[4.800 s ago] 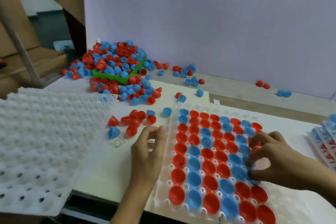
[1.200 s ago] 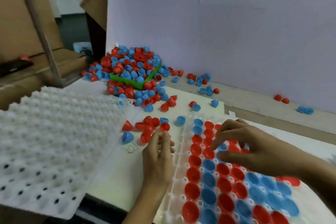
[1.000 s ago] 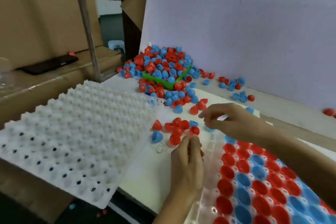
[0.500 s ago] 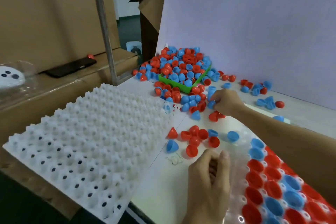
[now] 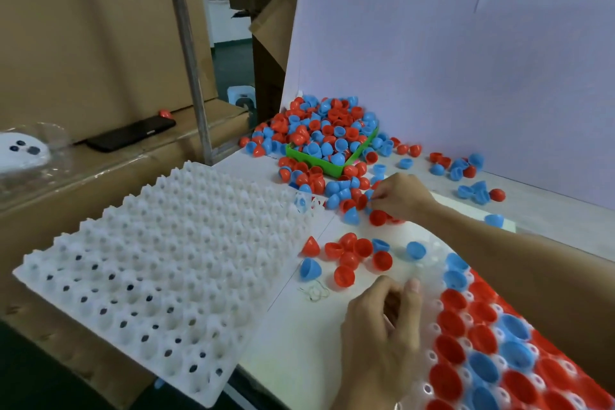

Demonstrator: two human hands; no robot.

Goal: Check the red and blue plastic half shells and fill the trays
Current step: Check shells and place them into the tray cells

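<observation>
I see the empty tray [image 5: 159,263] at left, the filled tray [image 5: 432,356] at right, loose shells [image 5: 349,256] between them, the heaped bin [image 5: 319,161] behind.

The right hand [image 5: 401,198] is stretched forward on a bare, extended forearm, knuckles up, fingertips bunched and pointing left, perhaps pinching something too small to make out. The left hand [image 5: 382,331] sits nearer, back upward, fingers loosely curled, thumb extended.

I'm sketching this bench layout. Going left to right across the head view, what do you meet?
Black phone → empty white tray → green bin heaped with shells → right hand at the loose shells → filled tray of red and blue shells at lower right.
</observation>
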